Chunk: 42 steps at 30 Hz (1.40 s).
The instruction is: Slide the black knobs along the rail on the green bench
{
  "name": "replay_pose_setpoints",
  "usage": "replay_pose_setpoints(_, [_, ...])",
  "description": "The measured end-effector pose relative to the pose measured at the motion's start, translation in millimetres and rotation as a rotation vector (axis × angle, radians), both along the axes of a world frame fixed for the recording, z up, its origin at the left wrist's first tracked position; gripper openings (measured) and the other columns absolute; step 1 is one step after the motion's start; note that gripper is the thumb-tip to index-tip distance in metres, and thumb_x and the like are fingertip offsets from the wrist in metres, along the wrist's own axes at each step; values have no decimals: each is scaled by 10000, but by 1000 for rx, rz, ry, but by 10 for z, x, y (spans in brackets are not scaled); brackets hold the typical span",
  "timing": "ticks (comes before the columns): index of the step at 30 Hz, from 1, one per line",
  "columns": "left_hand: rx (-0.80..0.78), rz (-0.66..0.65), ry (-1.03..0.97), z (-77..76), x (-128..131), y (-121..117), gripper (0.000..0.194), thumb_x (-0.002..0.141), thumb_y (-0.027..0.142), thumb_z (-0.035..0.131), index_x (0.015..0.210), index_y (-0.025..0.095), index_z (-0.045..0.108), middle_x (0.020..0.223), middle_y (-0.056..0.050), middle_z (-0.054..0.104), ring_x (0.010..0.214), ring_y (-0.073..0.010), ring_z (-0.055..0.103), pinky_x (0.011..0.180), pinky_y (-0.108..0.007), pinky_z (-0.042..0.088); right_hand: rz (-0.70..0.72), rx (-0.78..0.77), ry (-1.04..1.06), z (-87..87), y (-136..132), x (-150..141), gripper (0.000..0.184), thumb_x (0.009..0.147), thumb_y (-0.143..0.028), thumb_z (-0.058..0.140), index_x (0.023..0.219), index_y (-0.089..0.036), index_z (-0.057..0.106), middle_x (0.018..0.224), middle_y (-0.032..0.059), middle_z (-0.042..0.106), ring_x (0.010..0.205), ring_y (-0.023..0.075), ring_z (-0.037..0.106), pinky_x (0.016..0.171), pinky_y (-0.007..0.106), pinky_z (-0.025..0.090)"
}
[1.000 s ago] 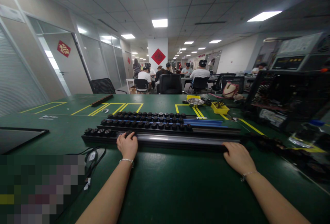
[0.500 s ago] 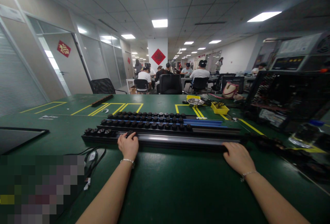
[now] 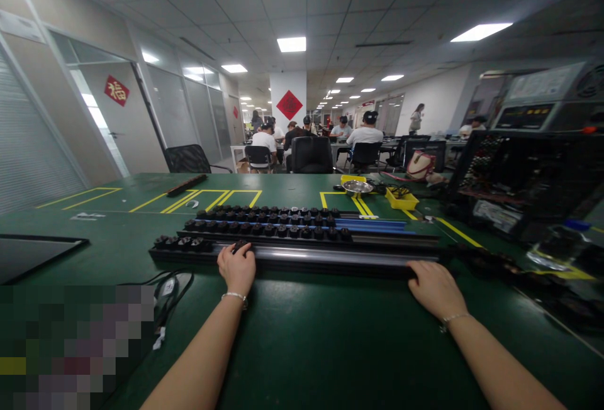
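A long black rail (image 3: 330, 254) with a shiny channel lies across the table in front of me. Several black knob-like parts (image 3: 184, 243) sit in a row at its left end. My left hand (image 3: 237, 270) pinches one more small black part (image 3: 240, 245) over the channel, right of that row; the fingers partly cover it. Near the rail's right end, my right hand (image 3: 436, 284) holds the front edge, its fingertips on top and its thumb in front. Behind lie more rails (image 3: 396, 239), one of them blue (image 3: 387, 226), carrying rows of similar black parts (image 3: 268, 230).
A metal bowl (image 3: 357, 188) and a yellow bin (image 3: 402, 199) stand at the back right. Open electronic equipment (image 3: 523, 177) fills the right side. A cable (image 3: 172, 300) lies at left, near a black flat panel (image 3: 42, 253). People sit at tables beyond.
My left hand has shifted very slightly to the right along the rail with the small black part. My right hand has stayed in place.
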<state>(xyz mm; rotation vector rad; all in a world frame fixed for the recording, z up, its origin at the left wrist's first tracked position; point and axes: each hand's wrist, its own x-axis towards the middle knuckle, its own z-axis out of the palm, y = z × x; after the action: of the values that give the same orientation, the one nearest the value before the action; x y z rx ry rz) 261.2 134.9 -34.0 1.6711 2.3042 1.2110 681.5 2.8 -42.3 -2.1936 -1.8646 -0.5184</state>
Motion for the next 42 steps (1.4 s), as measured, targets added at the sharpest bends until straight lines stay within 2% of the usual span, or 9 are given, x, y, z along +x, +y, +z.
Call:
replay_pose_setpoints(5, [35, -11, 28, -13, 3, 3, 312, 773, 225, 459, 962, 237, 707, 1175, -92, 533, 1204, -269, 374, 1023, -417, 315, -4, 6, -24, 9, -3, -15, 326, 738, -171, 416, 973, -150, 640, 986, 94, 661, 968, 222, 571, 908, 374, 377])
replay_pose_setpoints(42, [-3, -43, 7, 30, 76, -65, 289, 770, 236, 481, 945, 274, 707, 1182, -69, 522, 1211, -270, 356, 1018, -425, 312, -21, 23, -5, -28, 6, 5, 320, 730, -197, 427, 965, -167, 642, 994, 94, 655, 981, 227, 563, 903, 382, 379])
